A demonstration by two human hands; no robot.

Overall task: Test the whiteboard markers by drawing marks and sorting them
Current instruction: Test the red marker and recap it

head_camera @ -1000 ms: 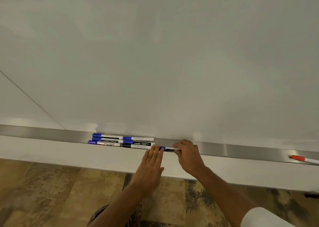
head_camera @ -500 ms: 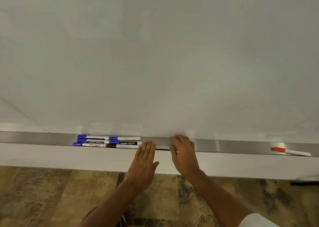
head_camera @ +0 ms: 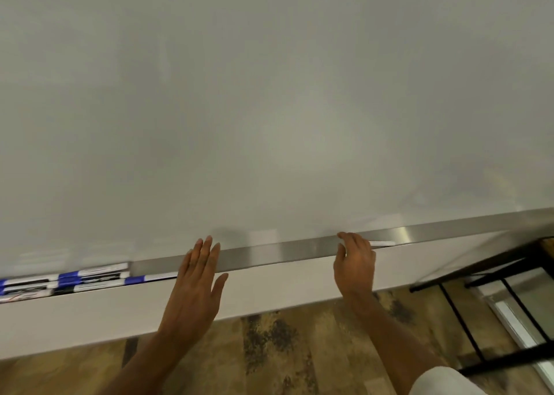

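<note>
From the head camera we see the big whiteboard [head_camera: 269, 109], and it has no marks on it that we can see. So we think the testing has not really begun, or no mark is left to show it. A bunch of blue-capped markers [head_camera: 90, 279] lies side by side at the left end of the shiny tray [head_camera: 299, 249] under the board. They look blurry, so we cannot count them. Our left hand [head_camera: 196, 283] is flat with straight fingers, holding nothing, with its fingertips over the tray just right of that bunch. Our right hand [head_camera: 355, 264] is further right, with bent fingers over one white marker [head_camera: 383, 243] that lies alone on the tray. We cannot tell if the hand grips it or only hovers. We think this marker has to be picked up, uncapped and tried on the board. All the drawing and sorting looks left to do.
</note>
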